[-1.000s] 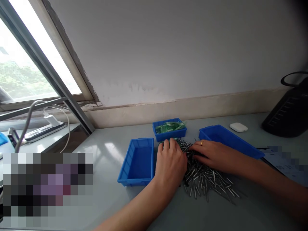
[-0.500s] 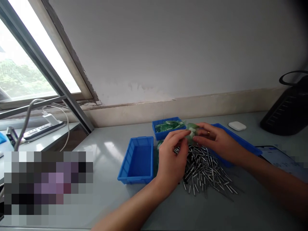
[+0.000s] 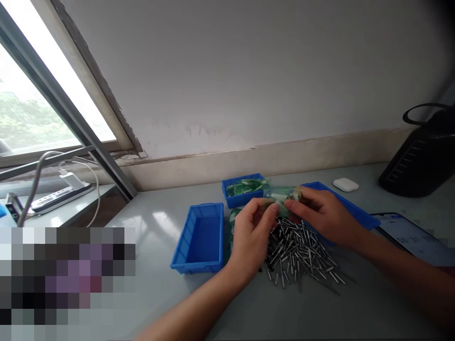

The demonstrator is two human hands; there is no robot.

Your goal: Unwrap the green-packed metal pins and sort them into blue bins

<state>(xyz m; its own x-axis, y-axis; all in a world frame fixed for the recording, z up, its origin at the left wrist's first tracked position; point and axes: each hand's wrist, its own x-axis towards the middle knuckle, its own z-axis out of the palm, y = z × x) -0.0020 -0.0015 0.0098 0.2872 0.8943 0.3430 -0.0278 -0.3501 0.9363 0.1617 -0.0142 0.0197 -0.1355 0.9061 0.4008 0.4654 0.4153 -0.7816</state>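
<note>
Pinching the green bag (image 3: 283, 193) between left hand (image 3: 251, 232) and right hand (image 3: 326, 213) (both touching), holding it crosswise, near the metal pins (image 3: 302, 255).

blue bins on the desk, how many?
3: left bin beside the left hand; back bin near the wall, holding green plastic; right bin, partly hidden by the right hand. Others could be hidden.

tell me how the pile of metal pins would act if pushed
The pile of metal pins would probably spread and shift rather than move as one, since the pieces lie crisscrossed. Single pins may roll, being slim and seemingly round. They look stiff, as their shafts lie straight.
</note>
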